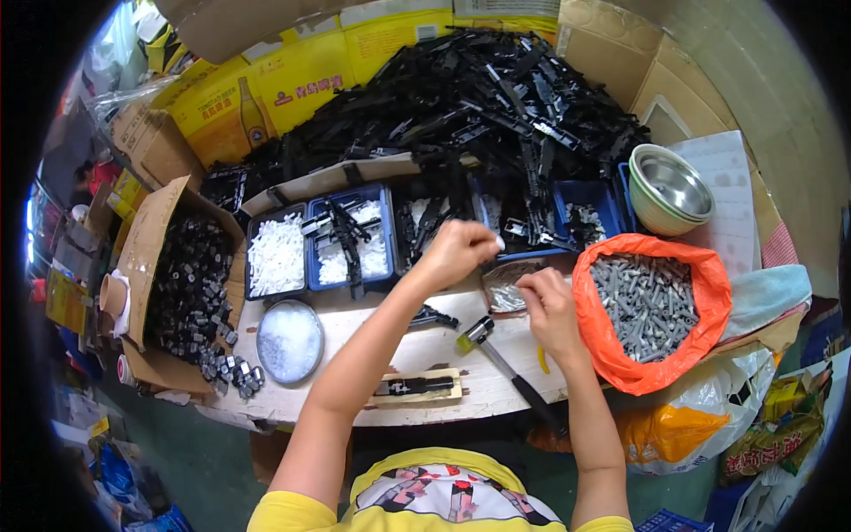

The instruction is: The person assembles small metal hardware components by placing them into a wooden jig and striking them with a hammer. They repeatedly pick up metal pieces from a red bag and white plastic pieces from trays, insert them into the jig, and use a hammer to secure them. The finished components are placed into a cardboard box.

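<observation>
My left hand (459, 252) reaches over the middle of the bench, its fingertips pinching a small white plastic piece (499, 242). My right hand (551, 309) is beside a shallow container of thin silvery pins (509, 289), thumb and fingers together; whatever they hold is too small to make out. Closer to me, a wooden holder (457, 383) has a long black plastic part (413, 386) lying in it. A hammer (502, 359) with a black grip lies slanted between my forearms. Another black part (433, 316) rests under my left wrist.
Blue bins with white pieces (277, 255) and black parts line the back, below a large black heap (470, 97). At right are an orange bag of grey pieces (653, 377) and stacked bowls (671, 191). A round dish (290, 341) and a cardboard box (146, 253) stand left.
</observation>
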### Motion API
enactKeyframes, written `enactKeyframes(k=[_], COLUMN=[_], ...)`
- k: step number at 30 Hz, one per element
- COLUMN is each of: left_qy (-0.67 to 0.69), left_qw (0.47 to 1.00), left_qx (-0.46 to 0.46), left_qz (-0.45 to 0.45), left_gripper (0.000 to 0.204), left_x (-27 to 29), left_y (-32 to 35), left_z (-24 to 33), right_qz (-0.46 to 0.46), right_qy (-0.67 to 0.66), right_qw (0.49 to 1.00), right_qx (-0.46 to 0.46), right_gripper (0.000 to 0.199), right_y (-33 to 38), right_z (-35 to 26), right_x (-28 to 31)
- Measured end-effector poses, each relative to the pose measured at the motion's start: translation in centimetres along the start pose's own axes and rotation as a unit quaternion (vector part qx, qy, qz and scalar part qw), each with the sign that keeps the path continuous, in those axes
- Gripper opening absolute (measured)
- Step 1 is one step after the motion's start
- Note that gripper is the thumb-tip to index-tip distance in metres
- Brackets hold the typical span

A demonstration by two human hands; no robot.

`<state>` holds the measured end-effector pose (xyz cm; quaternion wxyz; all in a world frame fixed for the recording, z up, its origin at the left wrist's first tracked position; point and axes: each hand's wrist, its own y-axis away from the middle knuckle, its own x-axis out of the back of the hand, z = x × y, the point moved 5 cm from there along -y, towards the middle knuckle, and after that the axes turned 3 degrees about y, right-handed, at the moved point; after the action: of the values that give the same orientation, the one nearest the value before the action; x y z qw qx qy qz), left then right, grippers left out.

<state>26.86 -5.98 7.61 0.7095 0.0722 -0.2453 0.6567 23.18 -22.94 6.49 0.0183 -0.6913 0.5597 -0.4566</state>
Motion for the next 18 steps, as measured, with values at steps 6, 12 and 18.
enactKeyframes(k=[6,12,18], left_qy=[0.333,0.478,0.600], left_qw=[0.931,0.856,0.774], left_qx=[0.134,0.194,0.204], left_qz=[-0.062,-0.037,-0.012], left_gripper=[0.016,0.018,0.024], left_x=[-1.1,-0.6,-0.8], left_y=[11.3,16.0,18.8], left_z=[-1.6,-1.4,-2.5], right_qz=[-0.051,-0.102,-0.149], right_qy=[-0.123,-0.064,-0.206], right_qw=[0.991,0.985,0.967], right_qx=[0.031,0.119,0.003], right_gripper=[0.010,0.011,0.010], right_y=[0.6,2.7,3.2], right_z=[-5.3,-9.3,-10.1], right_x=[-0.9,-3.6,-5.1])
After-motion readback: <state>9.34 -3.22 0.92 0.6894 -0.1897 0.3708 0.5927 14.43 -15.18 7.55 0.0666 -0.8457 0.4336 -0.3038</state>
